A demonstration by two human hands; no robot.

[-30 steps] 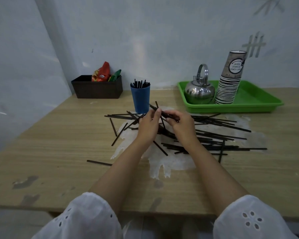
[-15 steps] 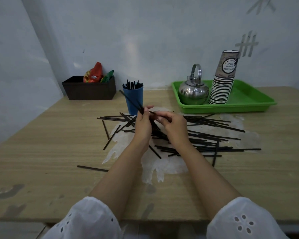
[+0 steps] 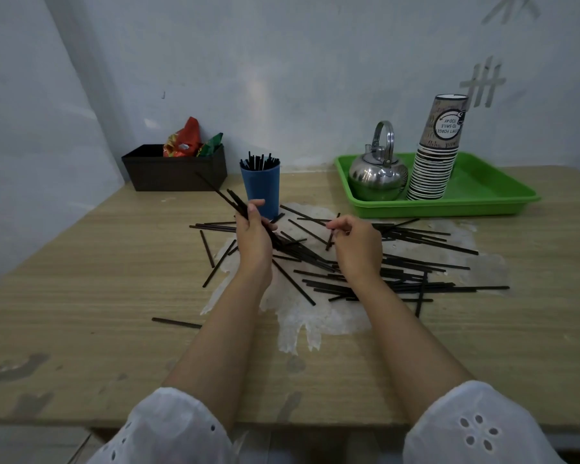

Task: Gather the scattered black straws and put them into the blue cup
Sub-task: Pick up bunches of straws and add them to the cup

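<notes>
The left hand [image 3: 253,231] grips a bundle of straws [image 3: 234,199], tilted up and to the left, just in front of the blue cup [image 3: 262,190]. The cup stands upright at the back of the surface [image 3: 81,296] with straws already in it. The right hand [image 3: 357,244] pinches a single straw [image 3: 329,241] above the scattered straws [image 3: 416,262]. The hands are apart.

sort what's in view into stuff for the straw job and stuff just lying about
For the job: blue cup, straw bundle in the left hand, one straw pinched by the right hand, scattered straws.
Just lying about: green tray, kettle, stack of paper cups, dark box of snack packets.
</notes>
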